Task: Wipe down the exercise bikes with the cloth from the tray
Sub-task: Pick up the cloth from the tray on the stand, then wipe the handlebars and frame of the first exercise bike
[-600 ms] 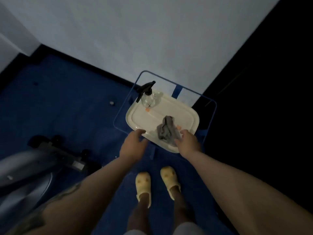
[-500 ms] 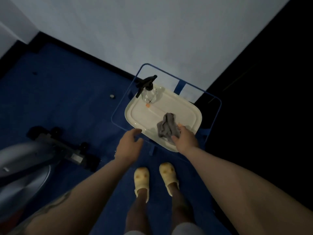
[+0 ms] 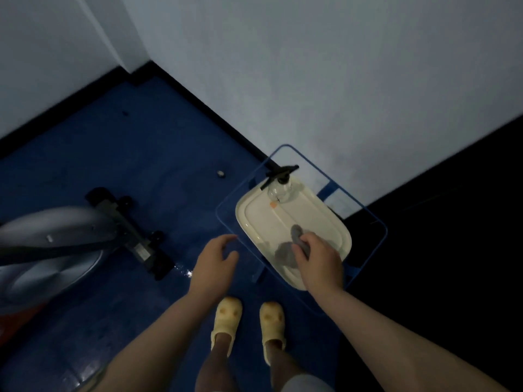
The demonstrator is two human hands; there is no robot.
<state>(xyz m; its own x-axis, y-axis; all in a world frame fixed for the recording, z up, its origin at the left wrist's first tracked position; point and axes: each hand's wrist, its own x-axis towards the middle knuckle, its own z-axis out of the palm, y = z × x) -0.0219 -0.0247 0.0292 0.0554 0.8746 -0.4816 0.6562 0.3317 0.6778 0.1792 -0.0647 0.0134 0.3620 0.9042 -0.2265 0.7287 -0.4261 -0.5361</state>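
One exercise bike [image 3: 56,244] is cut off by the left edge and blurred. The left hand [image 3: 215,264] is held over bare blue floor [image 3: 141,165], fingers [image 3: 226,240] loosely spread and holding nothing. One cloth [image 3: 285,250] is gripped by the right hand [image 3: 318,261] on the near end of the tray [image 3: 283,219], partly hidden under the fingers [image 3: 304,240]. One spray bottle [image 3: 280,185] is seen beyond them, at the tray's far end.

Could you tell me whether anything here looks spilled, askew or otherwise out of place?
A wet-looking glint lies on the blue floor beside the exercise bike, possibly a small spill. A small round object also sits loose on the floor. Nothing else stands out.
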